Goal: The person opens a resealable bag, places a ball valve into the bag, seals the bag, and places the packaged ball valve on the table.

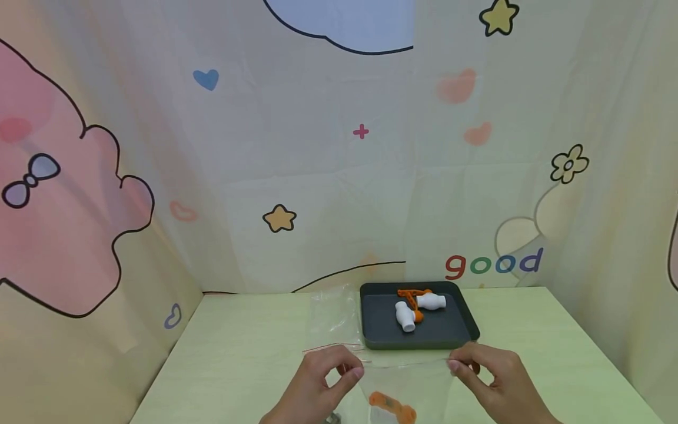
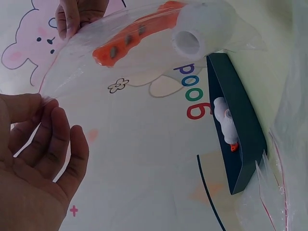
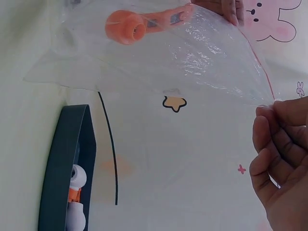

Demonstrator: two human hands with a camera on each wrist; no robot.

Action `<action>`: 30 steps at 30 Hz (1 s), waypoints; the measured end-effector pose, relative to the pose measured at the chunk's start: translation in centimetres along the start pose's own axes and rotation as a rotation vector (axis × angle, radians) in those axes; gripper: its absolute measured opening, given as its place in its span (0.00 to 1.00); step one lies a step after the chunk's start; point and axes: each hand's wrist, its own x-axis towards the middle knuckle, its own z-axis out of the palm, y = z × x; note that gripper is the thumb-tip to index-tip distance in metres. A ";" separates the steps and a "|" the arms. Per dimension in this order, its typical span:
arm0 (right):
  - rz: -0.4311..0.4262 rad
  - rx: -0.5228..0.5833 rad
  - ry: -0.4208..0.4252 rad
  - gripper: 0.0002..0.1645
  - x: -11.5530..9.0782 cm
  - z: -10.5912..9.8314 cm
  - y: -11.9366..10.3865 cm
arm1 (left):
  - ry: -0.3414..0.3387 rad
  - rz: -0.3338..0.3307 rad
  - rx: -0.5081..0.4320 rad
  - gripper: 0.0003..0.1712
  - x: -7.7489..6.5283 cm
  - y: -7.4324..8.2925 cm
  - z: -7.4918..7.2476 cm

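Between my two hands hangs a clear zip bag (image 1: pixel 431 383), stretched by its top edge, which carries a thin red line in the wrist views. My left hand (image 1: pixel 324 377) pinches one top corner between thumb and fingertips. At the opposite corner my right hand (image 1: pixel 498 374) pinches the edge in the same way. Inside the bag lies a white plastic ball valve (image 2: pixel 204 31) with an orange handle (image 2: pixel 139 33). In the head view its lower part is cut off by the frame's bottom edge.
Beyond the hands stands a dark grey tray (image 1: pixel 418 344) holding two more white valves (image 1: pixel 405 317) with orange handles. Left of the tray, other clear zip bags (image 1: pixel 333 315) lie flat on the pale green table (image 1: pixel 238 335). A printed curtain (image 1: pixel 318 135) hangs behind.
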 end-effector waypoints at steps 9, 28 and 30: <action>0.072 0.004 -0.078 0.09 -1.4 0.2 0.1 | -0.110 -0.127 -0.085 0.06 -0.9 0.3 -0.1; 0.248 -0.063 -0.210 0.03 0.7 2.9 3.8 | -0.171 -0.277 -0.005 0.08 0.1 -4.7 1.3; 0.258 -0.091 -0.212 0.04 1.1 3.3 4.2 | -0.179 -0.282 0.021 0.07 0.4 -5.3 1.5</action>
